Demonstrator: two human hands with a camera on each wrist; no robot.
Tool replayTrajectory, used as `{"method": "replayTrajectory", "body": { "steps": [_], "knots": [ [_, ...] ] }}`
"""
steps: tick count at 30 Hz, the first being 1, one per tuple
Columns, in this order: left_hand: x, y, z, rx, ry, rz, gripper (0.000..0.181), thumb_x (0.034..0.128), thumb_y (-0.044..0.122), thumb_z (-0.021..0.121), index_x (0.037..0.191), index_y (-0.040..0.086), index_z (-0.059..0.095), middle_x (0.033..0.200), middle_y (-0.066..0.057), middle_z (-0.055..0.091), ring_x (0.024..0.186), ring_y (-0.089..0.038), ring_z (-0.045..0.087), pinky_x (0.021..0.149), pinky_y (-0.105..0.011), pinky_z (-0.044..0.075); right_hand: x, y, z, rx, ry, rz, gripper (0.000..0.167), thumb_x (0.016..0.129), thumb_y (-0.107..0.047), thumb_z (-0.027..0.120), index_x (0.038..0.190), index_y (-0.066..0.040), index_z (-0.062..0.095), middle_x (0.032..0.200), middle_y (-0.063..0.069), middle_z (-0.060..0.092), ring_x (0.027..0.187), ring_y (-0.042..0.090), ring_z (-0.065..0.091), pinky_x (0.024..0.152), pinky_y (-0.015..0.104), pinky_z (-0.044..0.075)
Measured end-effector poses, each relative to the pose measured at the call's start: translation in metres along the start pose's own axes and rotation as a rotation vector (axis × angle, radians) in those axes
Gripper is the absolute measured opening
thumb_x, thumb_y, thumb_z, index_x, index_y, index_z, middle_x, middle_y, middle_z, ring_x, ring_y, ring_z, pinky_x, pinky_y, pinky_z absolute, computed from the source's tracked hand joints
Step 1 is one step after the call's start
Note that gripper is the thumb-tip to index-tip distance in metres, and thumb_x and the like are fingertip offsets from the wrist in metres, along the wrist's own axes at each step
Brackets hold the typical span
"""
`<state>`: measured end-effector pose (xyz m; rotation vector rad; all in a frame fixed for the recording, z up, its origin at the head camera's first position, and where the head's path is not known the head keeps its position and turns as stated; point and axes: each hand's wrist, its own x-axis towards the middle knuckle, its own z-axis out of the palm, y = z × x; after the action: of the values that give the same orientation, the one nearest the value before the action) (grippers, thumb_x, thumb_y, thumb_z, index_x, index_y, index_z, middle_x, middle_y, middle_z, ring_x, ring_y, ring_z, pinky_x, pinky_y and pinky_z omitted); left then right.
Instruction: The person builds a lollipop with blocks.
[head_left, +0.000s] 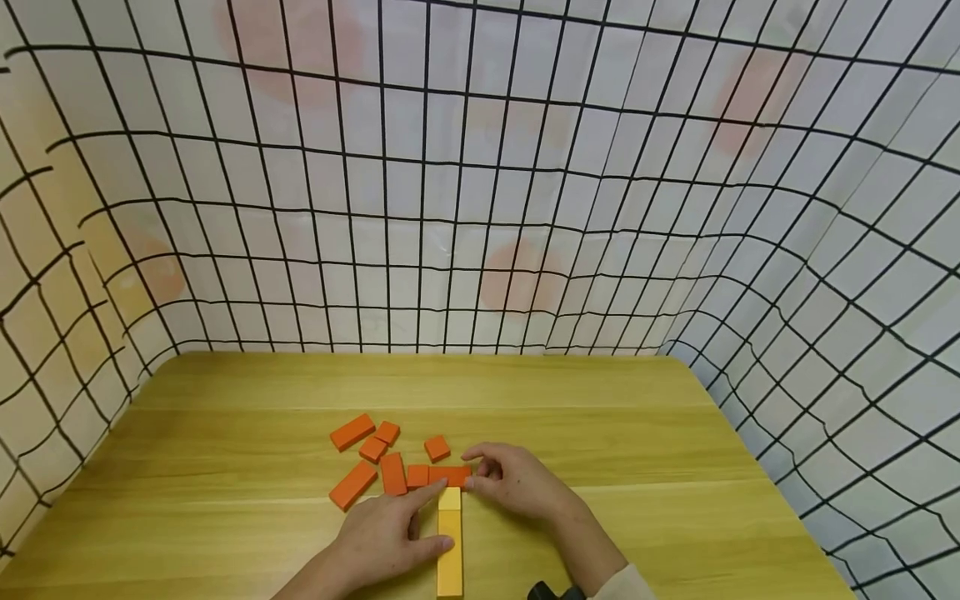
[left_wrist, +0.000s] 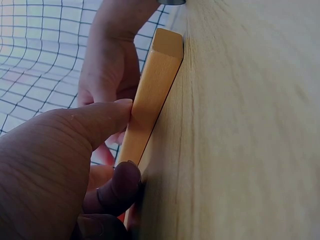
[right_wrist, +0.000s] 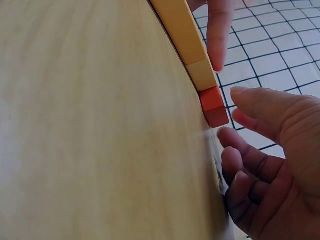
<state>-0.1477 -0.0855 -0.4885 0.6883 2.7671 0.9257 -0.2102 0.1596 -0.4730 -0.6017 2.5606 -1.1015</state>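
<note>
A long yellow block [head_left: 450, 567] lies pointing away from me, with a paler short yellow block [head_left: 449, 499] at its far end. Across that end runs an orange block [head_left: 447, 473], beside a small orange block [head_left: 417, 477]. My left hand [head_left: 378, 537] has its thumb against the long yellow block's side and its index finger reaching to the orange block. At the orange block's right end is my right hand [head_left: 521, 481]; in the right wrist view its thumb and fingers stand apart around the red-orange block end [right_wrist: 215, 107], gripping nothing visible.
Left of the row stands an upright-lying orange block [head_left: 392, 473]. Two longer orange blocks [head_left: 352, 432] and several small ones, including a square block [head_left: 437, 448], lie behind and to the left. A black wire mesh [head_left: 450, 225] encloses the wooden table [head_left: 637, 417].
</note>
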Motion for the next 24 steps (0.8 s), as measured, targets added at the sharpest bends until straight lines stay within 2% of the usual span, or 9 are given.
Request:
{"method": "replayTrajectory", "body": {
  "steps": [5, 11, 17, 24],
  "knots": [
    [0.001, 0.000, 0.000, -0.001, -0.010, -0.003, 0.075, 0.0891, 0.066, 0.066, 0.150, 0.024, 0.053, 0.058, 0.020, 0.050, 0.049, -0.002, 0.042, 0.049, -0.025, 0.033, 0.004, -0.002, -0.001, -0.028, 0.017, 0.004, 0.027, 0.099, -0.032, 0.068, 0.124, -0.023, 0.070, 0.091, -0.009, 0.065, 0.078, 0.008, 0.058, 0.072, 0.026, 0.049],
    [0.001, -0.001, -0.001, -0.004, -0.023, -0.003, 0.075, 0.0891, 0.066, 0.065, 0.150, 0.025, 0.053, 0.057, 0.019, 0.049, 0.049, -0.002, 0.043, 0.050, -0.025, 0.032, 0.013, -0.006, 0.002, -0.056, 0.038, -0.049, 0.024, 0.099, -0.029, 0.068, 0.121, -0.021, 0.072, 0.090, -0.010, 0.064, 0.078, 0.007, 0.057, 0.072, 0.025, 0.049],
    [0.001, -0.001, -0.001, 0.011, -0.011, 0.013, 0.075, 0.0893, 0.067, 0.065, 0.151, 0.026, 0.053, 0.057, 0.020, 0.048, 0.050, -0.001, 0.042, 0.052, -0.024, 0.032, 0.028, -0.018, 0.007, -0.091, 0.019, -0.066, 0.016, 0.098, -0.031, 0.069, 0.110, -0.024, 0.078, 0.085, -0.010, 0.063, 0.076, 0.007, 0.054, 0.068, 0.025, 0.046],
    [0.001, 0.000, -0.002, 0.013, -0.024, 0.006, 0.074, 0.0892, 0.067, 0.065, 0.151, 0.027, 0.053, 0.058, 0.019, 0.048, 0.051, -0.002, 0.042, 0.053, -0.025, 0.032, 0.051, -0.024, 0.013, -0.094, -0.009, -0.037, 0.012, 0.093, -0.035, 0.075, 0.099, -0.026, 0.081, 0.097, -0.010, 0.062, 0.085, 0.008, 0.054, 0.074, 0.027, 0.047]
  ]
}}
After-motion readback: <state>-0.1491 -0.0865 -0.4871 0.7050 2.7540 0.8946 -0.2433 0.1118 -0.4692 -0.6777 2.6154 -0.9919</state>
